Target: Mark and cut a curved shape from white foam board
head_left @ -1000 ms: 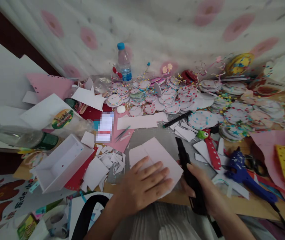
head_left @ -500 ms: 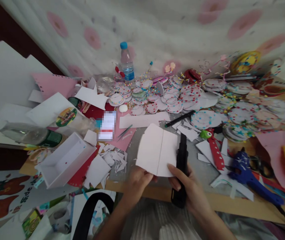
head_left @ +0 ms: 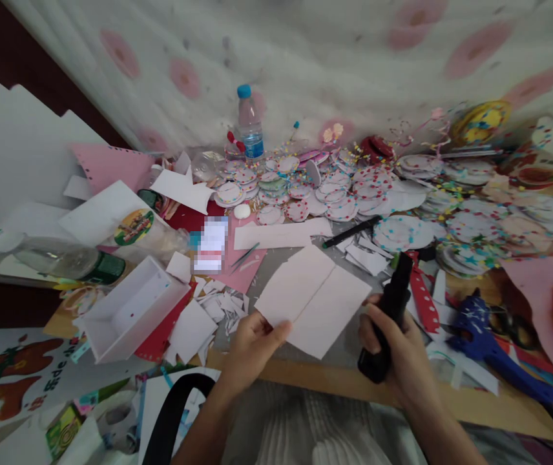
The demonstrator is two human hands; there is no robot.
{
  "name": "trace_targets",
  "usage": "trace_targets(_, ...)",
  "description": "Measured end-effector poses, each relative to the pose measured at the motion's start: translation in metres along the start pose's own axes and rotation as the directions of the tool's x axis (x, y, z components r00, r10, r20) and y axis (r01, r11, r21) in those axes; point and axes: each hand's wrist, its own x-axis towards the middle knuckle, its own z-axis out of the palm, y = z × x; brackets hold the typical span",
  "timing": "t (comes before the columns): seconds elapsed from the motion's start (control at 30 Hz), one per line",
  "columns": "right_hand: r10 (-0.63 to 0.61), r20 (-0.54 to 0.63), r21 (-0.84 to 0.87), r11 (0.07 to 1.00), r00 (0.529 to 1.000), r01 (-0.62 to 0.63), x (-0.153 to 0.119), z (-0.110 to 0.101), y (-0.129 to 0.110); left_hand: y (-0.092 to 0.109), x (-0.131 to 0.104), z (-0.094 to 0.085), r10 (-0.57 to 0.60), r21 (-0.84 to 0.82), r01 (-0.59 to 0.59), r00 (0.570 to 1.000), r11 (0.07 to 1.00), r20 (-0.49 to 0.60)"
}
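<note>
A creased white sheet (head_left: 313, 298) is pinched at its left edge by my left hand (head_left: 260, 345), thumb on top. The sheet is tilted over the grey mat near the table's front edge. My right hand (head_left: 393, 342) is wrapped round a black tool (head_left: 387, 316), whose exact kind I cannot make out, to the right of the sheet. Behind the sheet lie a long white paper strip (head_left: 281, 234) and a black pen-like stick (head_left: 351, 232). A blue glue gun (head_left: 487, 342) rests to the right.
Piles of dotted paper discs (head_left: 339, 184) line the back, beside an upright water bottle (head_left: 250, 123). A white open box (head_left: 134, 310), paper scraps (head_left: 218, 307) and a lying bottle (head_left: 63, 258) are at left. Pink paper (head_left: 538, 290) lies at right.
My right hand has let go of the sheet and moved right with the black tool. The sheet, still in my left hand, has turned clockwise.
</note>
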Motion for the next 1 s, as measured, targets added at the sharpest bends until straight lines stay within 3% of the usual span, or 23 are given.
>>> trace_targets(0.13, 0.115, 0.010, -0.130, 0.985, 0.993, -0.113, 0.010, -0.012, -0.005, 0.012, 0.002, -0.019, -0.073, 0.150, 0.033, 0.960, 0.988, 0.269)
trace_targets(0.2, 0.183, 0.002, -0.235, 0.956, 0.983, -0.178, 0.012, -0.013, -0.001, 0.017, 0.003, -0.024, -0.055, 0.226, -0.017, 0.949, 0.974, 0.310)
trace_targets(0.27, 0.194, 0.002, -0.303, 0.935, 0.981, -0.184, 0.012, -0.013, 0.003, 0.022, 0.003, -0.028, 0.052, 0.327, -0.143, 0.961, 0.934, 0.271)
trace_targets(0.33, 0.134, 0.012, -0.305, 0.944, 0.991, -0.124, 0.014, -0.013, 0.006, 0.025, 0.002, -0.030, 0.281, 0.446, -0.352, 0.934, 0.823, 0.218)
trace_targets(0.37, 0.093, 0.018, -0.283, 0.956, 0.996, -0.084, 0.016, -0.013, 0.006, 0.026, 0.001, -0.031, 0.431, 0.508, -0.476, 0.877, 0.718, 0.212)
trace_targets(0.4, 0.069, 0.031, -0.245, 0.968, 0.997, -0.059, 0.017, -0.014, 0.005, 0.028, 0.001, -0.032, 0.585, 0.563, -0.591, 0.781, 0.578, 0.220)
trace_targets(0.43, 0.072, 0.051, -0.194, 0.979, 0.996, -0.061, 0.018, -0.015, 0.004, 0.029, 0.000, -0.033, 0.712, 0.610, -0.676, 0.657, 0.412, 0.248)
trace_targets(0.5, 0.155, 0.128, -0.082, 0.986, 0.980, -0.146, 0.018, -0.018, 0.002, 0.030, -0.003, -0.035, 0.837, 0.664, -0.743, 0.416, 0.087, 0.355)
trace_targets(0.53, 0.207, 0.180, -0.045, 0.978, 0.962, -0.202, 0.017, -0.019, 0.001, 0.030, -0.004, -0.036, 0.845, 0.670, -0.742, 0.338, -0.032, 0.415)
trace_targets(0.57, 0.247, 0.224, -0.039, 0.969, 0.943, -0.244, 0.015, -0.019, 0.000, 0.030, -0.005, -0.036, 0.840, 0.671, -0.733, 0.292, -0.110, 0.457)
trace_targets(0.63, 0.262, 0.232, -0.072, 0.965, 0.937, -0.253, 0.012, -0.018, -0.001, 0.026, -0.007, -0.036, 0.850, 0.677, -0.722, 0.262, -0.141, 0.457)
trace_targets(0.7, 0.227, 0.179, -0.094, 0.973, 0.957, -0.213, 0.008, -0.016, -0.001, 0.020, -0.007, -0.034, 0.888, 0.678, -0.733, 0.282, -0.043, 0.362)
trace_targets(0.77, 0.187, 0.140, -0.067, 0.982, 0.972, -0.179, 0.006, -0.013, -0.002, 0.012, -0.004, -0.030, 0.910, 0.646, -0.746, 0.367, 0.163, 0.194)
trace_targets(0.8, 0.168, 0.138, -0.046, 0.986, 0.976, -0.163, 0.005, -0.011, -0.003, 0.009, -0.003, -0.028, 0.893, 0.596, -0.737, 0.445, 0.321, 0.070)
trace_targets(0.83, 0.149, 0.138, -0.032, 0.989, 0.979, -0.146, 0.004, -0.009, -0.005, 0.006, -0.001, -0.025, 0.831, 0.503, -0.701, 0.552, 0.505, -0.064)
trace_targets(0.9, 0.111, 0.121, -0.010, 0.994, 0.986, -0.111, 0.003, -0.006, -0.009, 0.004, 0.001, -0.021, 0.545, 0.172, -0.517, 0.800, 0.838, -0.251)
trace_targets(0.93, 0.098, 0.104, -0.001, 0.995, 0.990, -0.099, 0.002, -0.005, -0.012, 0.005, 0.002, -0.019, 0.363, -0.022, -0.380, 0.898, 0.925, -0.249)
trace_targets(0.97, 0.092, 0.086, 0.004, 0.996, 0.992, -0.093, 0.002, -0.004, -0.014, 0.006, 0.002, -0.018, 0.211, -0.178, -0.245, 0.958, 0.953, -0.193)
trace_targets(1.0, 0.092, 0.066, 0.005, 0.996, 0.994, -0.092, 0.001, -0.003, -0.016, 0.009, 0.002, -0.017, 0.108, -0.268, -0.135, 0.988, 0.954, -0.114)
